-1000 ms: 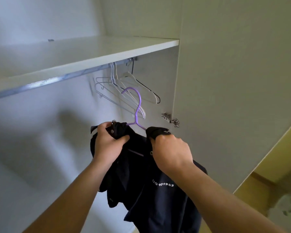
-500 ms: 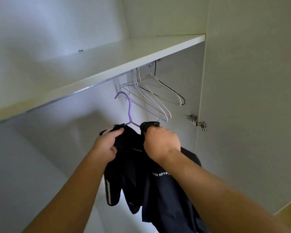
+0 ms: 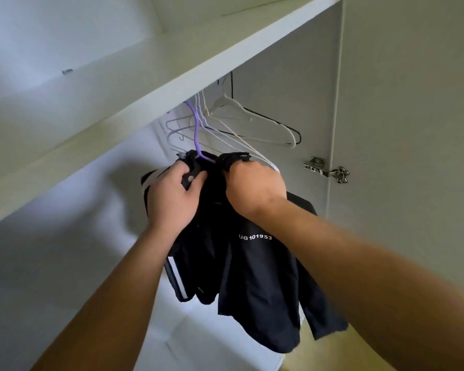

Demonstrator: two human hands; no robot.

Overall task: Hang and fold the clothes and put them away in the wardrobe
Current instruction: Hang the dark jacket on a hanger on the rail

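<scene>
Hanging a dark jacket (image 3: 255, 277) inside the wardrobe, with both hands gripping it at the shoulders just below the shelf (image 3: 198, 73). The left hand (image 3: 172, 196) has its fingers curled round the collar fabric beside a snap tab. The right hand (image 3: 255, 188) is closed round the opposite shoulder. The jacket sits on a purple hanger (image 3: 197, 129), and its body and sleeves hang free beneath the hands. The hanger's neck rises between the hands and disappears behind the shelf edge, so it cannot be told whether the hook is seated on the rail.

Probable hazards:
- **Unseated hook:** if the hands let go before the hook is on the rail, hanger and jacket would likely drop to the wardrobe floor.
- **Snagging:** the empty hangers (image 3: 252, 124) hang just beside the purple neck. A sideways push could tangle them or knock one loose.
- **Uneven release:** the fabric looks bunched at the shoulders. Letting go unevenly could tilt the hanger and let one side slide off.
- **Door:** a trailing sleeve near the hinge (image 3: 326, 170) might catch when the door (image 3: 413, 129) closes.
</scene>
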